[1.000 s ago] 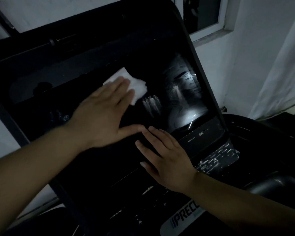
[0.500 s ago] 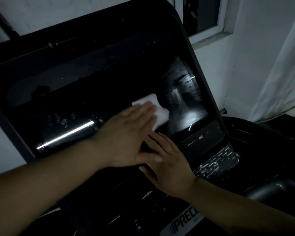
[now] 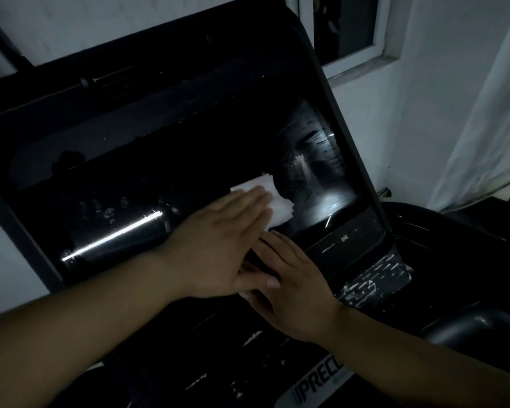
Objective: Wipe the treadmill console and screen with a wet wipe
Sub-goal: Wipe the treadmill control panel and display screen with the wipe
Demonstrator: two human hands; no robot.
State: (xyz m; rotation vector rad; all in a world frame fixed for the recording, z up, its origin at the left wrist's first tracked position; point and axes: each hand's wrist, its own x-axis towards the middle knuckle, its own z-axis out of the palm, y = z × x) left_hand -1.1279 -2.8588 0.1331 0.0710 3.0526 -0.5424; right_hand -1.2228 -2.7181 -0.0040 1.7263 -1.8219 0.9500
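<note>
Left hand (image 3: 218, 245) flat and open, pressing the wet wipe (image 3: 273, 201) under its fingertips onto the screen (image 3: 312, 172); right hand (image 3: 295, 287) open, holding nothing, braced just below. Beyond the wipe, damp streaks already visible. Probably midway, with the console (image 3: 130, 119) above the hands left to wipe.

Very dim, underexposed. Glare streak on screen (image 3: 306, 178) left, smeared reflection right. Console (image 3: 159, 119) nearly black. Soft detail, wide-angle bending at edges.
</note>
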